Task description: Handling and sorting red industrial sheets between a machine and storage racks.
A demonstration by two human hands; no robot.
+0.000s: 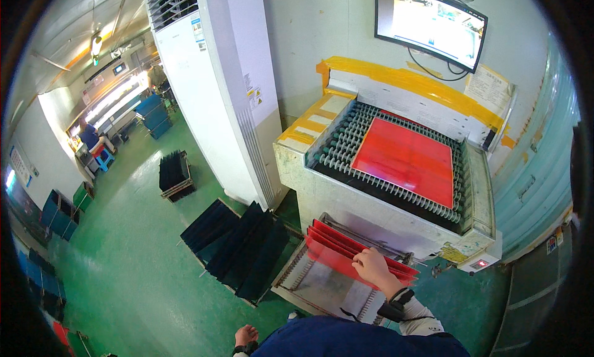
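Note:
Several thin red panels (pixel 334 249) stand on edge, leaning in a pale slotted rack (pixel 318 292) in front of me. My right hand (pixel 371 267) is closed on the upper edge of one of them, its fingertips partly hidden. Low at my left side hangs my left hand (pixel 246 335), loosely curled, with nothing visible in it. Another red panel (pixel 405 162) lies flat on the rows of rollers (pixel 337 137) of a conveyor machine (pixel 371 202) beyond the rack.
Crates of dark panels (pixel 247 249) stand on the green floor left of the rack, another dark-filled crate (pixel 176 174) farther off. A tall white air conditioner (pixel 204 78) rises beside the machine. A screen (pixel 433 23) hangs above. A person (pixel 91 136) sits far left.

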